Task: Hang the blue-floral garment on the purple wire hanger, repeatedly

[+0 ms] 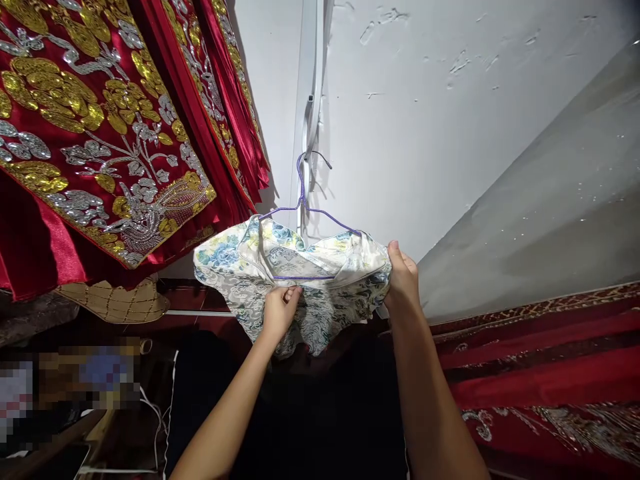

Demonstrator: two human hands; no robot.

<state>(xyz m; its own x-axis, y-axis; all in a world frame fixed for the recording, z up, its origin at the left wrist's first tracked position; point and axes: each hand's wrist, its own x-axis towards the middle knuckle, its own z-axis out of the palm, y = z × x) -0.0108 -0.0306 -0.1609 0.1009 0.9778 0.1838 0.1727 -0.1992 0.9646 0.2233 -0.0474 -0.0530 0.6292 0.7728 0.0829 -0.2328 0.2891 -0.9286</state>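
Note:
A white garment with blue and yellow flowers (225, 252) hangs on a purple wire hanger (327, 215) in front of me. The hanger's hook points up, close to a white metal pole; whether it touches the pole I cannot tell. My left hand (281, 310) pinches the garment's neckline edge at the middle, just below the hanger's bottom bar. At the garment's right shoulder, my right hand (403, 277) grips the fabric, thumb up. The garment's lower part drops away beneath my hands, and its patterned inside shows through the neck opening.
Red clothes with gold and silver sequins (125, 120) hang at the left. The white pole (311, 80) runs along the pale wall (450, 120). More red embroidered fabric (550, 373) lies at the lower right. A gold checked piece (117, 300) and white cables (155, 413) are lower left.

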